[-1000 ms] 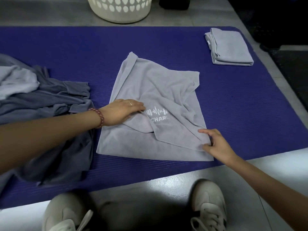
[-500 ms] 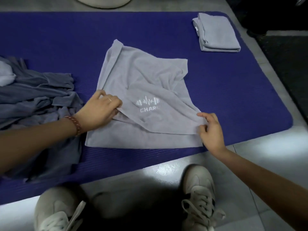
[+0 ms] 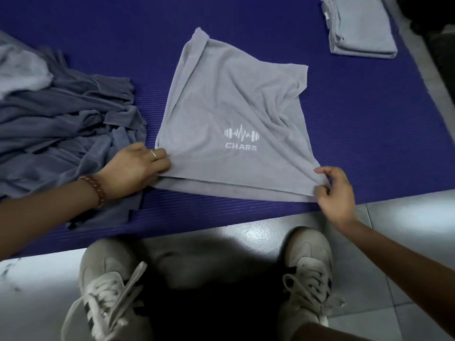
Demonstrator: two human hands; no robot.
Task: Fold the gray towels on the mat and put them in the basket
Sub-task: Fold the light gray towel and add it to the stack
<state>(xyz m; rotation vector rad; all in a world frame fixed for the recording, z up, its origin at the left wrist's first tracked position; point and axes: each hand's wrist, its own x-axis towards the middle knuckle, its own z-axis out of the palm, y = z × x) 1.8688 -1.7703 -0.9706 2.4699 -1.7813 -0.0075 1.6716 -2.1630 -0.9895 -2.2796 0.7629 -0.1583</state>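
A light gray towel [image 3: 236, 99] with a white dumbbell logo and the word CHARS lies folded over on the purple mat [image 3: 369, 114], its top layer wrinkled. My left hand [image 3: 138, 166] grips the towel's near left corner. My right hand [image 3: 334, 193] pinches the near right corner between thumb and fingers. A folded gray towel [image 3: 362, 28] sits at the mat's far right. The basket is out of view.
A heap of darker gray towels [image 3: 66, 124] lies on the mat's left side, with a paler one [image 3: 19, 67] on top. My two white sneakers [image 3: 108, 291] stand on the tiled floor [image 3: 406, 254] just before the mat's near edge.
Both hands drew the towel's upper layer toward me and outward to the near corners, so the logo now lies flat and whole. The view tilted down and the basket left the frame.
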